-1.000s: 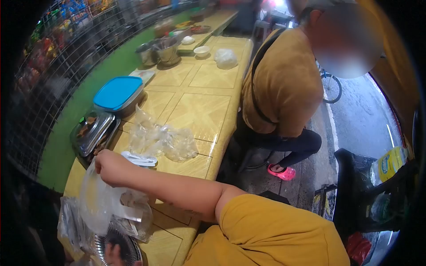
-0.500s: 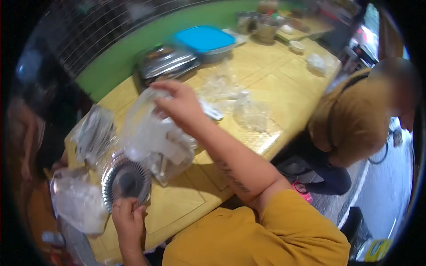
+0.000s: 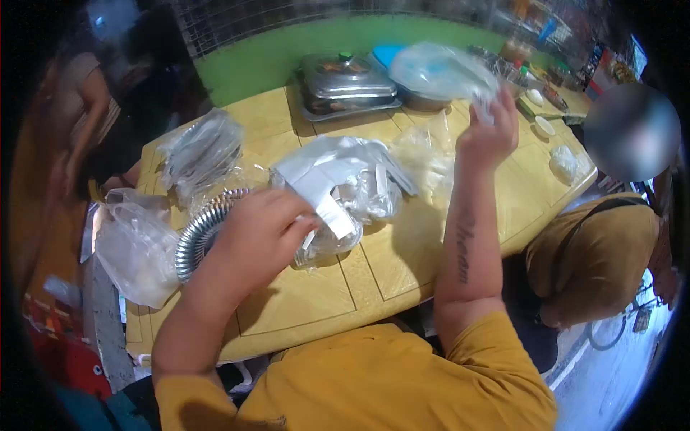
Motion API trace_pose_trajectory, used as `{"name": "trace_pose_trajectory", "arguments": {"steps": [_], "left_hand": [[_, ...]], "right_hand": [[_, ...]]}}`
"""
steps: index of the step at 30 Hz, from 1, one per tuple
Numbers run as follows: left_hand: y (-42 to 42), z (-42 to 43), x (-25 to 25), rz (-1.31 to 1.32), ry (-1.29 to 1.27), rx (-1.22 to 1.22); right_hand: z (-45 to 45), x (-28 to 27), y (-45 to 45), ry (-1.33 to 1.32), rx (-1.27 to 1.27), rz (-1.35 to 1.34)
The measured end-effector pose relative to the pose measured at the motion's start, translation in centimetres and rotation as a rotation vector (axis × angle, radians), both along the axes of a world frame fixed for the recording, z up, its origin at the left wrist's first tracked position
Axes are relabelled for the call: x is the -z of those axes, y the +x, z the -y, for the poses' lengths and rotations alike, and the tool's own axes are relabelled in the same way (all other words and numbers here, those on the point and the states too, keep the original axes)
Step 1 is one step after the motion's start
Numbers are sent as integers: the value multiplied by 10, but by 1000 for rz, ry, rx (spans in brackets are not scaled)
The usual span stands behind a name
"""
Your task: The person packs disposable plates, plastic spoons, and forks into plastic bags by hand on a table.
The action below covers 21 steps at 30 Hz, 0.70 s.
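My right hand (image 3: pixel 492 126) is raised over the far right of the table, closed on the gathered end of a translucent plastic bag (image 3: pixel 438 72). The bag stretches left in front of a blue-lidded container (image 3: pixel 387 54). My left hand (image 3: pixel 262 230) is bent over the table at the near edge of a pile of clear plastic packs with white-and-grey pieces (image 3: pixel 330 169). Its fingertips are blurred beside a white strip, and I cannot tell whether they grip it. Partly hidden behind this hand is a round, silvery item with a ribbed rim (image 3: pixel 192 241).
Clear plastic packs (image 3: pixel 201 151) and a whitish plastic bag (image 3: pixel 136 248) lie on the left of the yellow table (image 3: pixel 298 305). At the back stands a lidded metal tray (image 3: pixel 348 86). A small white bowl (image 3: pixel 544 127) is far right. A person in brown (image 3: pixel 596 251) is beside the table's right edge.
My right hand has moved right and away, drawing the translucent bag off the pile. My left hand has gone from the ribbed round item up to the packs. The view has shifted.
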<state>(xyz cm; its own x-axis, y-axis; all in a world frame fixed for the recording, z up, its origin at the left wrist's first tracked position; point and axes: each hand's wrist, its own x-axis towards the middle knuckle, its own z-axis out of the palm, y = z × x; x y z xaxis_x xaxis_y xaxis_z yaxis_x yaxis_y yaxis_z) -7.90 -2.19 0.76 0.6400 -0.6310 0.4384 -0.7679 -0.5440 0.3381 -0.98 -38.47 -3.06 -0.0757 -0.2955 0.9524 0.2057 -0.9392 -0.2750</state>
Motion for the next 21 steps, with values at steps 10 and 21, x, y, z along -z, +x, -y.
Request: {"name": "trace_pose_trajectory", "arguments": {"steps": [10,21], "left_hand": [[105,199,50,146,790,238],[132,174,29,61,313,261]], "right_hand": [[22,20,12,964,-802,239],[4,20,15,926,-883,86]]}}
